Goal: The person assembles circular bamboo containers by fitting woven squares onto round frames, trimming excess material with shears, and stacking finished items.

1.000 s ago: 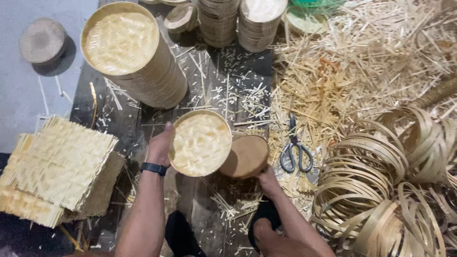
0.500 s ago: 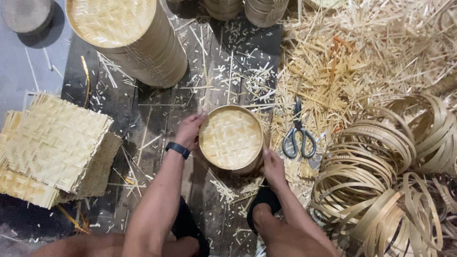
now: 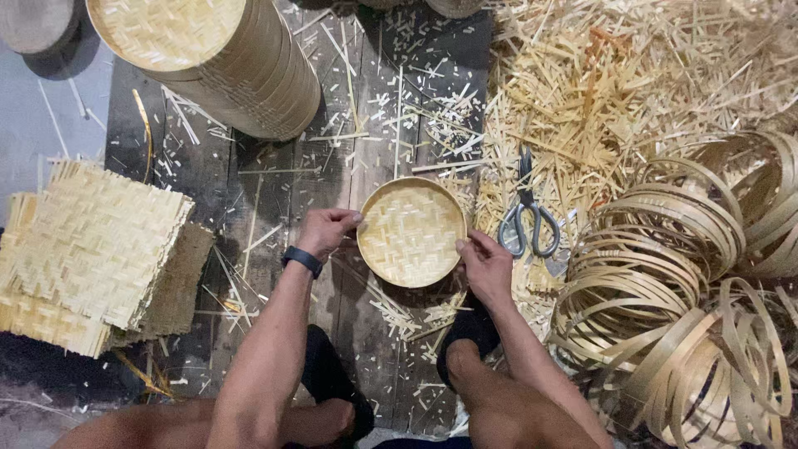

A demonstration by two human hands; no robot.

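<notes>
1. Basically, both hands pinch the rim of a small round woven bamboo tray (image 3: pixel 411 232) lying flat on the dark plank floor (image 3: pixel 274 166): left hand (image 3: pixel 327 231) curled nearly shut on its left edge, right hand (image 3: pixel 486 268) with fingers bent and fingertips on the right edge.
2. Risk: thin rim hoop could pop off the woven disc if either pinch pulls outward; the weave looks only pressed in.
3. Risk: splinters. Loose bamboo offcuts (image 3: pixel 632 91) lie all around and just under the tray, and the hands are bare.
4. Scissors (image 3: pixel 527 218) sit just beside the right hand, blades pointing away; a sideways slip of that hand could hit the handles or knock them.
5. Coiled bamboo strips (image 3: pixel 682 291) are near the right forearm; an elbow swing could snag and spring them.
6. Tall stack of finished trays (image 3: pixel 224 66) and pile of square woven mats (image 3: pixel 91 249) stand well apart, low toppling risk.
7. Bare foot (image 3: pixel 470 333) rests close below the tray among the scraps; cut hazard.
</notes>
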